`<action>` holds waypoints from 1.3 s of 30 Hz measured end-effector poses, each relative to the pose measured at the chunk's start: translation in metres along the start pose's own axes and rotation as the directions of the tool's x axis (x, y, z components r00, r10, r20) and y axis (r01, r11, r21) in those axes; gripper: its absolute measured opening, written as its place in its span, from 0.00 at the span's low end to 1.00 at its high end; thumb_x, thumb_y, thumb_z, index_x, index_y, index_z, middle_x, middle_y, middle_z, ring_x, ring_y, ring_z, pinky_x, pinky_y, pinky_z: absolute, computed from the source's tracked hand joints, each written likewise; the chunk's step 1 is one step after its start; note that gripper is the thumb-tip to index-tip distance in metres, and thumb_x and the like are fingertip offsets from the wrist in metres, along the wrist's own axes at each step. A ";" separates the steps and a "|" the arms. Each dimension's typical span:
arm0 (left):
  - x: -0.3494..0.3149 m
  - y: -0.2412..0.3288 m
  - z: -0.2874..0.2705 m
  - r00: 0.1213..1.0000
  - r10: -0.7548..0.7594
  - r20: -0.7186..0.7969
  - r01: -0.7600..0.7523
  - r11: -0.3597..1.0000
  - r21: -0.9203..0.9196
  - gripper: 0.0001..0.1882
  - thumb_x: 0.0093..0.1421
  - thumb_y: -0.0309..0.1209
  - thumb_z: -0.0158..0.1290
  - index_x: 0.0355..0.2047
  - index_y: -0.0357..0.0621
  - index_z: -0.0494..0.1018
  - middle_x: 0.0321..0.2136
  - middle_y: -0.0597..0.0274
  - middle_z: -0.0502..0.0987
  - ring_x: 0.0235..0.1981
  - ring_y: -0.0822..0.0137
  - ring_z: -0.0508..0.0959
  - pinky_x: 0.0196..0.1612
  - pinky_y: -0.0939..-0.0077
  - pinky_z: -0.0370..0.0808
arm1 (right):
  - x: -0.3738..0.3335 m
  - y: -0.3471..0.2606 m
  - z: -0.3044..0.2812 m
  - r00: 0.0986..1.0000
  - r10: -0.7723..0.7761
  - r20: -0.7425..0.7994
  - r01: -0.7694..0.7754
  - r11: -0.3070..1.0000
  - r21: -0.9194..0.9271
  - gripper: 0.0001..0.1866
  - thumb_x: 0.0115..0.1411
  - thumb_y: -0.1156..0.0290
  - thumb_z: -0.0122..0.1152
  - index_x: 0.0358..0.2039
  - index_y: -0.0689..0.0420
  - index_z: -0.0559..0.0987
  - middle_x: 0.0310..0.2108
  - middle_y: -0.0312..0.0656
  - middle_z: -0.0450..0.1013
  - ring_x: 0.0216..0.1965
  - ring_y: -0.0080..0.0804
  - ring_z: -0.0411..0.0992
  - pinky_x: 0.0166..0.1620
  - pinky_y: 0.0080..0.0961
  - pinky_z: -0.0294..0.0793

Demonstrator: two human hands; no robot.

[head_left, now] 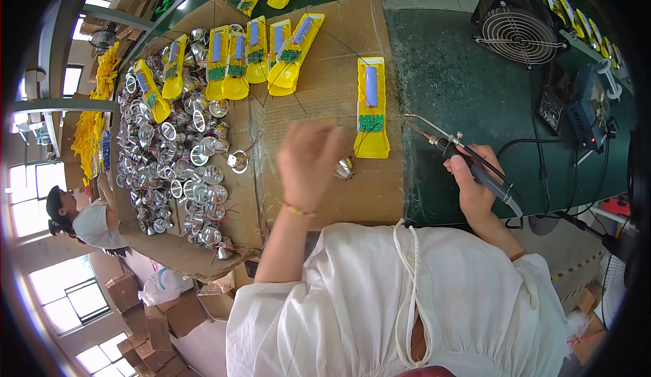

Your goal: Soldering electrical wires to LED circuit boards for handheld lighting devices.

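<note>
My left hand (308, 163) is blurred above the cardboard sheet (332, 72) and pinches a small silver reflector cup (345, 167) at its fingertips. Just right of it lies an open yellow flashlight body (371, 109) with a blue battery and a green circuit board. My right hand (472, 184) grips a black soldering iron (468, 160), its metal tip pointing left toward the flashlight body, close to it but apart.
A heap of silver reflector cups (173, 167) covers the cardboard's left side. Several yellow flashlight bodies (261, 55) lie in a row behind. A black fan (519, 28) and a soldering station (586, 109) stand on the green mat (475, 92). Another person (88, 217) works at far left.
</note>
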State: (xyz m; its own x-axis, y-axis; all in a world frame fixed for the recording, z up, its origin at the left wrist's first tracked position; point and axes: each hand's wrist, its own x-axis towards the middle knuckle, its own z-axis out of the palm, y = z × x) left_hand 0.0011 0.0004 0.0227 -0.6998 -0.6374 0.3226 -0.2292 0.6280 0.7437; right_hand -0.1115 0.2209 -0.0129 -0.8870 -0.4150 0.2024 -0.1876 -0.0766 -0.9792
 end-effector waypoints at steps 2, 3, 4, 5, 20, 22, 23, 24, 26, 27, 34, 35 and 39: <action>0.000 -0.012 -0.022 0.996 0.015 -0.088 -0.011 0.999 0.052 0.04 0.50 0.24 0.55 0.26 0.36 0.73 0.25 0.57 0.73 0.26 0.66 0.74 0.32 0.77 0.70 | 0.000 0.002 -0.004 1.000 0.005 -0.009 -0.005 1.000 0.000 0.10 0.53 0.74 0.61 0.32 0.65 0.72 0.24 0.44 0.75 0.25 0.23 0.73 0.29 0.15 0.71; -0.006 -0.015 -0.035 0.994 -0.032 -0.105 0.040 0.996 0.075 0.04 0.51 0.24 0.55 0.26 0.35 0.73 0.24 0.58 0.73 0.27 0.65 0.74 0.33 0.78 0.69 | -0.001 0.003 -0.006 1.000 0.008 -0.014 -0.008 1.000 0.003 0.10 0.53 0.74 0.61 0.32 0.65 0.72 0.24 0.44 0.75 0.25 0.23 0.73 0.29 0.16 0.71; -0.014 -0.019 -0.046 0.994 -0.060 -0.086 0.070 0.991 0.112 0.04 0.51 0.23 0.55 0.26 0.35 0.73 0.24 0.58 0.73 0.27 0.66 0.73 0.33 0.78 0.69 | -0.001 0.003 -0.007 1.000 0.012 -0.014 -0.012 1.000 0.006 0.10 0.53 0.74 0.61 0.32 0.65 0.72 0.24 0.44 0.75 0.25 0.23 0.73 0.29 0.16 0.71; -0.024 -0.023 -0.052 0.994 -0.089 -0.067 0.098 0.984 0.149 0.03 0.51 0.23 0.54 0.26 0.36 0.73 0.25 0.58 0.73 0.26 0.66 0.73 0.32 0.78 0.69 | -0.001 0.004 -0.008 1.000 0.011 -0.010 -0.011 1.000 0.004 0.10 0.53 0.74 0.61 0.32 0.65 0.72 0.24 0.44 0.75 0.25 0.23 0.73 0.29 0.16 0.71; -0.028 -0.009 0.011 0.842 -0.510 0.174 0.514 0.661 -0.547 0.08 0.58 0.28 0.52 0.33 0.34 0.74 0.27 0.65 0.77 0.28 0.79 0.73 0.30 0.87 0.68 | -0.002 0.000 -0.005 1.000 0.021 0.021 -0.021 1.000 -0.009 0.09 0.52 0.75 0.61 0.32 0.65 0.72 0.23 0.42 0.75 0.25 0.22 0.73 0.28 0.15 0.70; -0.010 -0.010 0.010 0.868 -0.460 0.187 0.487 0.712 -0.507 0.08 0.58 0.28 0.51 0.33 0.34 0.74 0.27 0.66 0.77 0.27 0.80 0.72 0.29 0.88 0.67 | -0.004 -0.001 -0.004 1.000 0.016 0.008 -0.016 1.000 -0.003 0.09 0.52 0.75 0.61 0.31 0.65 0.72 0.23 0.42 0.75 0.24 0.22 0.73 0.28 0.15 0.70; -0.003 -0.010 0.010 0.890 -0.411 0.199 0.455 0.759 -0.467 0.07 0.58 0.27 0.51 0.34 0.35 0.74 0.26 0.66 0.77 0.27 0.81 0.72 0.28 0.89 0.66 | -0.005 -0.002 -0.004 0.999 0.034 0.025 -0.033 0.999 -0.024 0.09 0.52 0.75 0.61 0.31 0.65 0.72 0.23 0.42 0.75 0.24 0.22 0.73 0.28 0.15 0.70; 0.000 -0.009 0.012 0.865 -0.429 0.259 0.501 0.731 -0.464 0.06 0.56 0.27 0.53 0.30 0.37 0.75 0.23 0.64 0.77 0.24 0.77 0.73 0.28 0.86 0.67 | -0.003 -0.002 -0.003 0.998 0.048 0.048 -0.046 0.998 -0.043 0.09 0.52 0.75 0.61 0.31 0.64 0.72 0.23 0.42 0.75 0.25 0.22 0.73 0.28 0.15 0.70; -0.001 -0.007 0.018 0.911 -0.344 0.228 0.401 0.868 -0.293 0.05 0.54 0.27 0.54 0.27 0.38 0.76 0.21 0.64 0.76 0.23 0.74 0.73 0.27 0.83 0.67 | -0.002 -0.004 0.000 0.998 0.035 0.058 -0.032 0.999 -0.037 0.09 0.52 0.75 0.61 0.32 0.64 0.72 0.23 0.41 0.75 0.24 0.21 0.73 0.28 0.15 0.70; -0.002 -0.006 0.021 0.942 -0.249 0.225 0.278 0.955 -0.106 0.04 0.52 0.27 0.56 0.25 0.39 0.77 0.20 0.63 0.75 0.22 0.70 0.72 0.27 0.81 0.67 | -0.002 -0.005 0.001 0.998 0.025 0.060 -0.023 0.999 -0.036 0.09 0.51 0.75 0.62 0.32 0.64 0.72 0.23 0.41 0.74 0.24 0.21 0.72 0.28 0.15 0.70; -0.007 -0.001 0.027 0.949 -0.195 0.247 0.223 0.971 -0.091 0.04 0.49 0.26 0.57 0.23 0.37 0.77 0.23 0.60 0.71 0.23 0.67 0.72 0.26 0.76 0.69 | 0.003 -0.008 0.003 0.984 0.036 0.174 -0.015 0.993 -0.121 0.09 0.53 0.75 0.59 0.32 0.66 0.71 0.26 0.44 0.72 0.26 0.26 0.73 0.30 0.19 0.73; -0.008 0.000 0.027 0.949 -0.196 0.248 0.224 0.970 -0.090 0.04 0.49 0.26 0.57 0.23 0.37 0.77 0.23 0.60 0.71 0.23 0.67 0.72 0.26 0.76 0.69 | 0.004 -0.011 0.005 0.982 0.034 0.184 -0.009 0.991 -0.132 0.09 0.52 0.75 0.59 0.32 0.65 0.71 0.25 0.44 0.73 0.25 0.25 0.73 0.29 0.18 0.73; -0.007 0.000 0.026 0.954 -0.186 0.234 0.217 0.970 -0.112 0.04 0.50 0.26 0.57 0.23 0.36 0.76 0.24 0.60 0.71 0.24 0.69 0.72 0.25 0.78 0.70 | 0.010 -0.011 0.013 0.983 0.019 0.183 0.008 0.989 -0.146 0.08 0.52 0.75 0.60 0.31 0.64 0.72 0.22 0.43 0.74 0.23 0.23 0.72 0.28 0.17 0.71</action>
State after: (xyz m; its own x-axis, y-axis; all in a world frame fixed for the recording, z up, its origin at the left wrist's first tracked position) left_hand -0.0119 0.0167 0.0051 -0.7832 -0.6209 0.0325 -0.2983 0.4210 0.8566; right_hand -0.1128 0.2060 -0.0002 -0.7984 -0.5750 0.1787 -0.2542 0.0528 -0.9657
